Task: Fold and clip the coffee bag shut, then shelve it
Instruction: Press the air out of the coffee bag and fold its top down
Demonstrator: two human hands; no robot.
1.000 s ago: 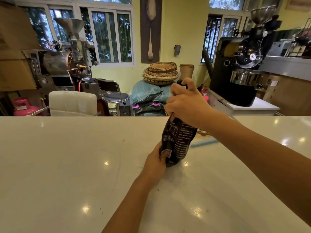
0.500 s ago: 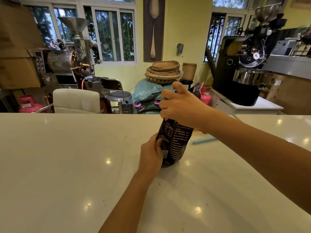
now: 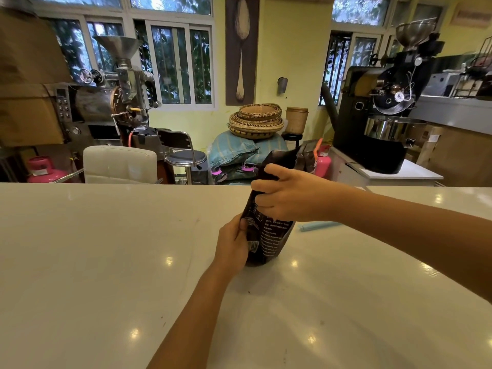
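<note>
A dark coffee bag with white print stands upright on the white counter, a little right of the middle. My left hand grips its lower left side. My right hand squeezes the bag around its upper part, and the crumpled top of the bag sticks up above my fingers. A long pale blue clip lies flat on the counter just right of the bag, partly hidden by my right forearm.
Past the counter's far edge stand a white chair, a black stool, sacks with stacked woven baskets, a pink gas cylinder, and coffee roasters at the left and the right.
My right hand has slid down the bag, so the crumpled top now shows above it. My left hand keeps its hold low on the bag.
</note>
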